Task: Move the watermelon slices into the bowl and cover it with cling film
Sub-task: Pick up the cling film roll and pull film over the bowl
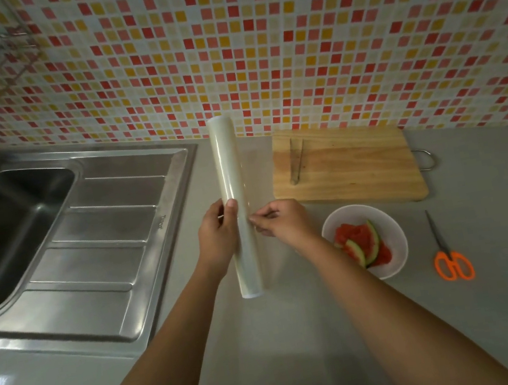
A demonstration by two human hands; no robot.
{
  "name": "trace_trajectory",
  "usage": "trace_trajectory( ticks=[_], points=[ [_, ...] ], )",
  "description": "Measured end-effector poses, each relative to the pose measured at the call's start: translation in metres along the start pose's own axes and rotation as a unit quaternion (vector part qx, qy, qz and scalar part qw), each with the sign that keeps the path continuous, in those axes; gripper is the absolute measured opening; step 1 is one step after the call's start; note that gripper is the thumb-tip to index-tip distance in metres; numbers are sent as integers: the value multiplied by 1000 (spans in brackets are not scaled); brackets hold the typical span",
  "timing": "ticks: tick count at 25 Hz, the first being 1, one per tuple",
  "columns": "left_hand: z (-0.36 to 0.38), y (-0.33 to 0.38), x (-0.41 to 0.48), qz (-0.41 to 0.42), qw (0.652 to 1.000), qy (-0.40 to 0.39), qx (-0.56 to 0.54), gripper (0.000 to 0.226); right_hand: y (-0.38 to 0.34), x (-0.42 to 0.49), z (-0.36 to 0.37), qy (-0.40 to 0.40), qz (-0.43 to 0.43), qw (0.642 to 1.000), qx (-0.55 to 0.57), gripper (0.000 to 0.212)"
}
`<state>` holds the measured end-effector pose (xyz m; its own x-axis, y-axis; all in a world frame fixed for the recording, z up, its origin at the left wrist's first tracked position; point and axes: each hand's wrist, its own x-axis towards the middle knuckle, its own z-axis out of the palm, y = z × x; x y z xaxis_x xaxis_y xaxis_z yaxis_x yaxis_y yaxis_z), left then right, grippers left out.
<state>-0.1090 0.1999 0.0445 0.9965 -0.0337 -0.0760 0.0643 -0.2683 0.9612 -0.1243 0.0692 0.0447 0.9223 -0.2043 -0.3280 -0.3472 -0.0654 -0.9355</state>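
A long roll of cling film [228, 169] is held above the counter, pointing away from me. My left hand [217, 233] grips its lower half, thumb on top. My right hand [279, 221] pinches the film's loose edge at the roll's right side, and a thin sheet of film [255, 175] stretches from the roll toward the right. To the right a white bowl [394, 256] stands on the counter with several watermelon slices [362, 243] inside, uncovered.
A wooden cutting board [352, 165] with metal tongs [295, 162] lies behind the bowl. Orange-handled scissors [450, 257] lie right of the bowl. A steel sink [4, 234] with a drainboard [102, 238] fills the left. The tiled wall [254, 41] stands behind.
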Motion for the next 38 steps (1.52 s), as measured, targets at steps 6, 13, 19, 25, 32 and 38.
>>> trace_trajectory(
  ticks=[6,13,19,25,32,38],
  points=[
    [-1,-2,0,16,1000,3,6,21,3,-1,-10,30,-2,994,-101,17],
    [-1,4,4,33,999,-39,-17,19,-16,6,-18,51,-38,998,-18,13],
    [6,12,2,57,994,-75,-49,30,-24,12,-20,31,-53,997,37,9],
    [7,15,1,59,992,-87,-68,32,-24,11,-31,45,-78,995,-36,11],
    [15,23,-1,58,990,-95,-82,35,-25,-9,-45,-5,-100,994,-52,12],
    [23,23,-4,51,993,-85,-65,36,-19,-10,-52,41,-98,981,-163,8]
  ],
)
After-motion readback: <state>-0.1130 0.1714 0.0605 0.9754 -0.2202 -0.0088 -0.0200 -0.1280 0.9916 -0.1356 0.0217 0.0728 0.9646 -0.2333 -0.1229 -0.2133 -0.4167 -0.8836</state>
